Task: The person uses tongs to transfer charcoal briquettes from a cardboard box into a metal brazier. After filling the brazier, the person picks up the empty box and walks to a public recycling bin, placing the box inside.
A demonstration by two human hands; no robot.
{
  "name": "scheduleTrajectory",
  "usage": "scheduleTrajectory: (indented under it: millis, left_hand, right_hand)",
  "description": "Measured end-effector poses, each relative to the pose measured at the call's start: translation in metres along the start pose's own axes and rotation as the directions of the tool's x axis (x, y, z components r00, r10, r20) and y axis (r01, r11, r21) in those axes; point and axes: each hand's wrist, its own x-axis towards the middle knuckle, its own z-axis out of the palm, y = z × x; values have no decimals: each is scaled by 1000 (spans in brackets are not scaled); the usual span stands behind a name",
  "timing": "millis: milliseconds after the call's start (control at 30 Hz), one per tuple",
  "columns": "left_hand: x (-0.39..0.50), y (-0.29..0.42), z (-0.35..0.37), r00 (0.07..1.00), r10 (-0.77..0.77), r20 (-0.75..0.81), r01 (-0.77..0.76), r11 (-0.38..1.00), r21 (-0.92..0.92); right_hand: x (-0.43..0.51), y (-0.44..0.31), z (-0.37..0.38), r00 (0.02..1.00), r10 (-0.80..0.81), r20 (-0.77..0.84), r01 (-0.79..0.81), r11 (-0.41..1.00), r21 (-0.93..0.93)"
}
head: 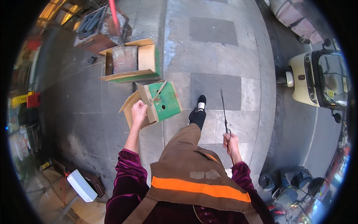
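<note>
My left hand [139,111] is closed at the edge of an open cardboard box [167,100] with a green printed side. The box is tilted, its open end and loose flaps facing left; a strip of tape or strap lies across the green side, which has dark round holes. Whether its bottom touches the pavement cannot be told. Off to the right, my right hand [231,143] grips long, thin dark metal tongs [224,113] by their looped handles. Their tips point forward, away from me, above the paving.
Ahead on the left stands another open cardboard box [146,58] holding a rusty metal piece [125,59]. Beyond it is a rusty metal bin [98,33] with a red pole [113,14]. A cream vehicle [303,78] stands right, scooters [293,184] behind it. A white container [81,185] sits lower left.
</note>
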Motion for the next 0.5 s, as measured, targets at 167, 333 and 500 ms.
scheduleTrajectory:
  millis: [167,333,500]
  left_hand:
    - [21,75,87,986,25,163,-20,999,-35]
    - [52,182,166,941,169,294,-186,982,32]
    - [95,292,226,855,296,426,-324,946,-6]
  right_hand:
    - [65,-101,8,996,-89,-4,89,993,-78]
    - [121,-213,2,987,-159,-27,154,980,-123]
    - [202,-310,26,952,-272,-140,268,962,-47]
